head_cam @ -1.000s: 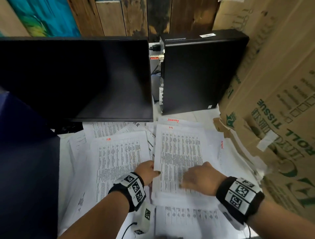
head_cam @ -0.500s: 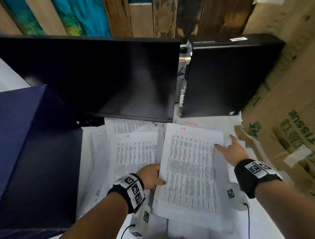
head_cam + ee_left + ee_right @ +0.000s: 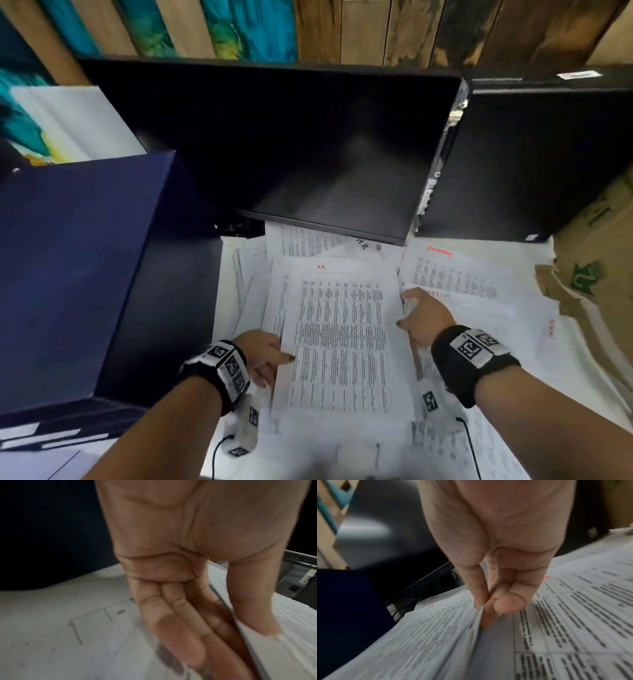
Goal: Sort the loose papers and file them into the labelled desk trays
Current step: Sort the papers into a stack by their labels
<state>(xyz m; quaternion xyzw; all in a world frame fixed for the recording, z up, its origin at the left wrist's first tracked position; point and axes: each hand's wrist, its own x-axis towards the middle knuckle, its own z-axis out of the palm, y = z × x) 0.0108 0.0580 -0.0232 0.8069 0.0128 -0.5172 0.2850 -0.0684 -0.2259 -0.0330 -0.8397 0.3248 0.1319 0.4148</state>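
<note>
A stack of printed papers [image 3: 342,335] with "HR" in red at its top lies at the desk's centre, over other printed sheets. My left hand [image 3: 270,356] pinches its left edge, thumb on top and fingers underneath, as the left wrist view shows for the hand [image 3: 235,642] and the stack [image 3: 291,635]. My right hand [image 3: 416,317] grips the right edge. In the right wrist view that hand [image 3: 488,608] has its thumb above and fingers below the stack [image 3: 428,635], whose edge is raised off the sheet beneath.
A dark blue box-like unit [image 3: 78,267] with white strips at its front stands at the left. A black monitor [image 3: 291,154] and PC tower [image 3: 531,154] close off the back. Cardboard boxes [image 3: 599,260] stand at the right. More loose sheets [image 3: 452,274] lie right of the stack.
The HR stack has shifted left and now covers the other HR sheet. My right hand came back from the stack's far right corner to grip its right edge. The view turned left.
</note>
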